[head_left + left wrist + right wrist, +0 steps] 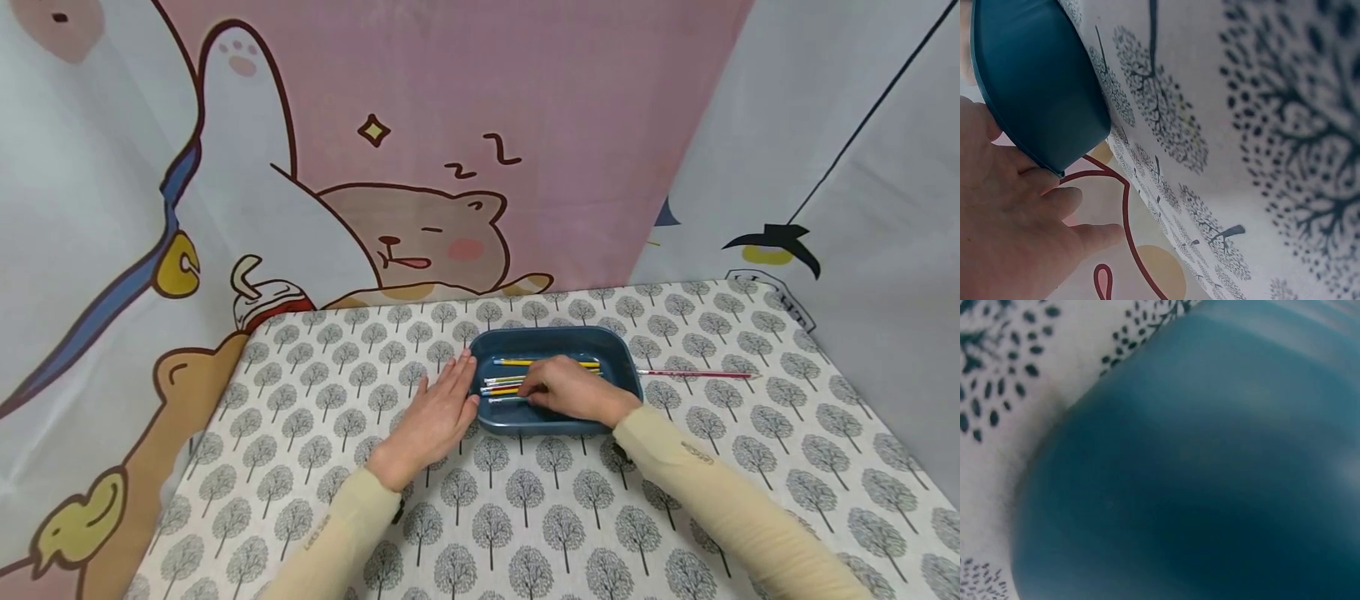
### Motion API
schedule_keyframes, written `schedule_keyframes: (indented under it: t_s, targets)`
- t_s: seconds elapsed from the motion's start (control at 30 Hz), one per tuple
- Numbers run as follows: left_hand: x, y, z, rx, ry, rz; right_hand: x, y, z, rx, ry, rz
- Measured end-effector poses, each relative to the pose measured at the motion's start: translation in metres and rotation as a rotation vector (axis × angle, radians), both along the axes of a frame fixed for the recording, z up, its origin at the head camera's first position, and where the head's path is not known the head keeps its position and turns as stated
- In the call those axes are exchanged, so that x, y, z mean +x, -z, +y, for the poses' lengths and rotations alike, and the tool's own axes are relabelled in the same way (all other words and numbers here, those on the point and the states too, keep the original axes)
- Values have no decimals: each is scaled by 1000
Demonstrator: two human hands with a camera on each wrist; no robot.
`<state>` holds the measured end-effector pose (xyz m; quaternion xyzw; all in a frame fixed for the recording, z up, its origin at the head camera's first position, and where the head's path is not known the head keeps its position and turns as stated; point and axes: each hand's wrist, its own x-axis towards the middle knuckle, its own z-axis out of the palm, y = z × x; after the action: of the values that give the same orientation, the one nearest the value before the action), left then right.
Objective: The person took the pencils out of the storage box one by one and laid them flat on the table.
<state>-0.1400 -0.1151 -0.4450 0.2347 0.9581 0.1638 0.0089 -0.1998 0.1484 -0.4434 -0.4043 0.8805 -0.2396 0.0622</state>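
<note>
A dark blue rectangular tray [555,428] sits on the cloth and holds several pencils [501,381], laid side by side with their metal-banded ends to the left. My right hand [564,388] reaches in over the right side, fingers curled down and pinching at a pencil among the lower ones; its fingertips are partly hidden. At the tray's left end, my left hand [437,410] rests with extended fingers against the rim. The left wrist view has those fingers [1054,203] along the tray's edge. Only the tray's blurred wall [1179,462] fills the right wrist view.
A red pencil [701,374] lies on the cloth just right of the tray, pointing right. One yellow-and-blue pencil [512,362] lies apart near the tray's far wall. The tree-print tablecloth [525,533] spreads all around, and a cartoon-printed curtain [585,167] hangs behind.
</note>
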Motion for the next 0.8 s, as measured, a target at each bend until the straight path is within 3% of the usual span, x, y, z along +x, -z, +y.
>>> schedule_keyframes:
  t_s: [0.8]
  targets:
    - [-1, 1, -1, 3, -2, -8, 12, -23, 12, -75, 57, 34]
